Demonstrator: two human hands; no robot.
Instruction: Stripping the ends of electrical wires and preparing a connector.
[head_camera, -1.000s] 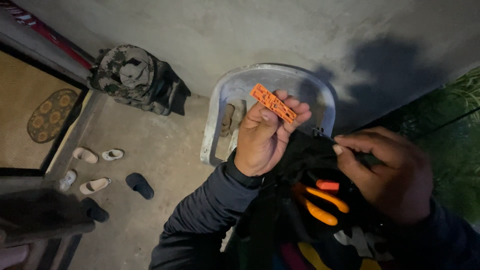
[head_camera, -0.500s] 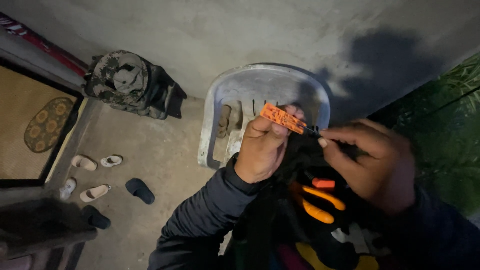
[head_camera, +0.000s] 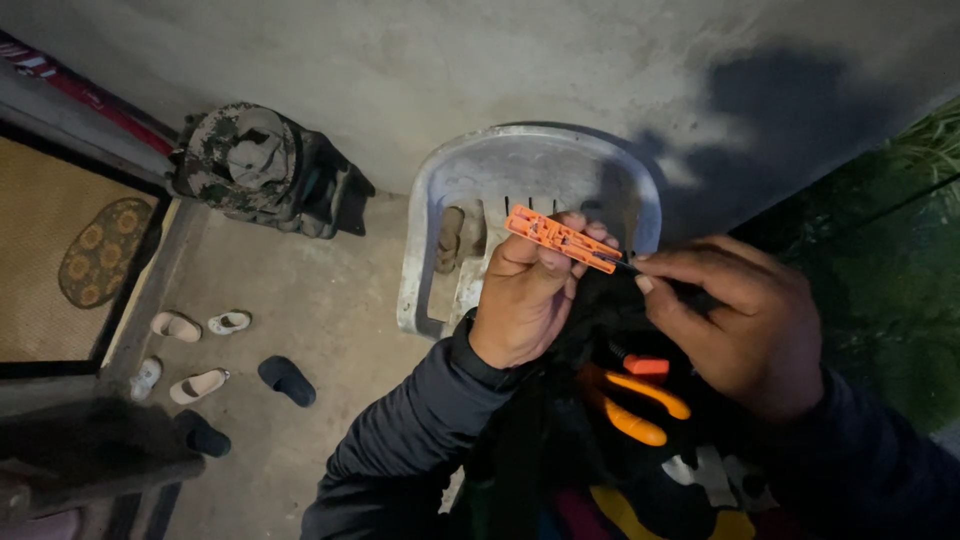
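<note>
Orange holder (head_camera: 558, 238) (flat, slotted) between hands (head_camera: 522, 300)

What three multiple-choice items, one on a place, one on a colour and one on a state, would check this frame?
1. Where does the camouflage bag lie?
A. on the chair
B. on the floor by the wall, left of the chair
C. on the doormat

2. What colour is the flat tool in the left hand?
A. orange
B. blue
C. white

3. How does the right hand stand?
A. flat on the floor
B. fingers pinched on a thin dark piece at the tool's end
C. gripping the chair

Answers:
1 B, the bag sits against the wall, left of the white chair.
2 A, the tool is bright orange.
3 B, its fingertips meet at the tool's right end.
</note>
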